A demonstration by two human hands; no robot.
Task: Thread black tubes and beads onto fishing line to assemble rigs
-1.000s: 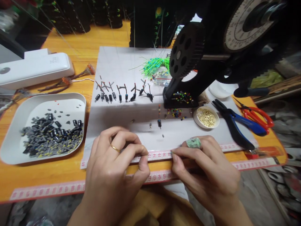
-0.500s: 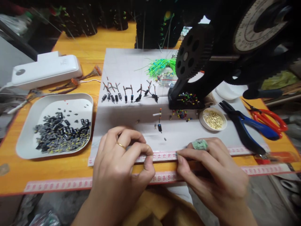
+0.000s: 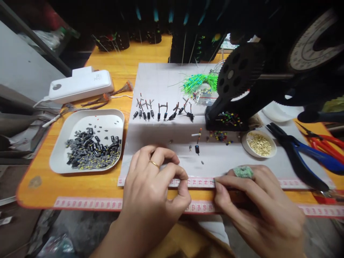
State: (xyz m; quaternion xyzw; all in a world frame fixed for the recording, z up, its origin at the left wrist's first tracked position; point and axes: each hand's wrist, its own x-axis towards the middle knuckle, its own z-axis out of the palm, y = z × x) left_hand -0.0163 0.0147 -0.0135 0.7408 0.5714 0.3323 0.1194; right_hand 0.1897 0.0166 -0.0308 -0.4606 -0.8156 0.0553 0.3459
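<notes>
My left hand (image 3: 158,182), with a gold ring on one finger, is closed in a pinch above the pink measuring tape (image 3: 200,182) on the board's front edge. My right hand (image 3: 258,200), a green wrap (image 3: 243,172) around one finger, pinches at the same tape a short way to the right. Whatever lies between the fingertips of either hand is too fine or hidden to make out. Just beyond them on the white board lie a small black cylinder (image 3: 197,149) and a thin piece with an orange tip (image 3: 200,132).
A white tray (image 3: 57,157) of small grey and black parts stands left. Small black pieces with stems (image 3: 159,116) line the board. On the right are a black geared machine (image 3: 228,93), a dish (image 3: 274,152) of gold bits, blue-handled pliers (image 3: 298,157) and red-handled scissors (image 3: 326,143).
The camera view has turned left, so everything appears shifted to the right. Both hands stay pinched over the tape at about the same marks.
</notes>
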